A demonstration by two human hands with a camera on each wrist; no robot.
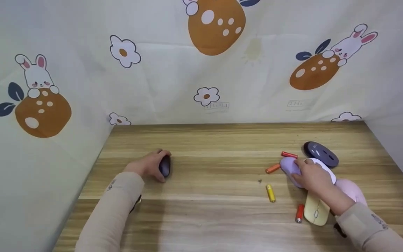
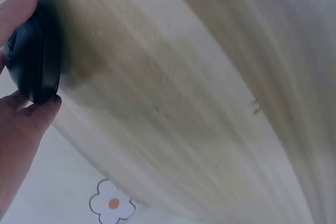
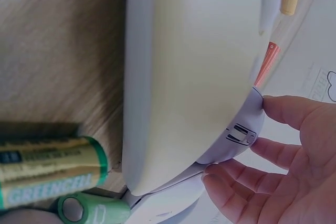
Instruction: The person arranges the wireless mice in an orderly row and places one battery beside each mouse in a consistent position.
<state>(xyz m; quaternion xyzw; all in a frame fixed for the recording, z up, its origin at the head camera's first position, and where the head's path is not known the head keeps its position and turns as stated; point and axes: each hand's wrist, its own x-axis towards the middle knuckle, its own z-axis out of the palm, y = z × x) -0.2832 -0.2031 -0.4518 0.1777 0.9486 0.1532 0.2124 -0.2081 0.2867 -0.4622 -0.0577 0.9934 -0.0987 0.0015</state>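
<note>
At the left of the table, my left hand grips a dark computer mouse by its two ends, thumb on the near end. The left wrist view shows this black mouse tipped on its side between thumb and fingers. On the right, my right hand pinches a purple mouse that lies against a white mouse. The right wrist view has fingertips and thumb touching the purple mouse, behind the large yellow mouse.
A dark grey mouse, a pink mouse and a yellow mouse surround the right hand. Loose batteries lie left of them: red, orange, yellow and another red battery. A printed curtain borders the table.
</note>
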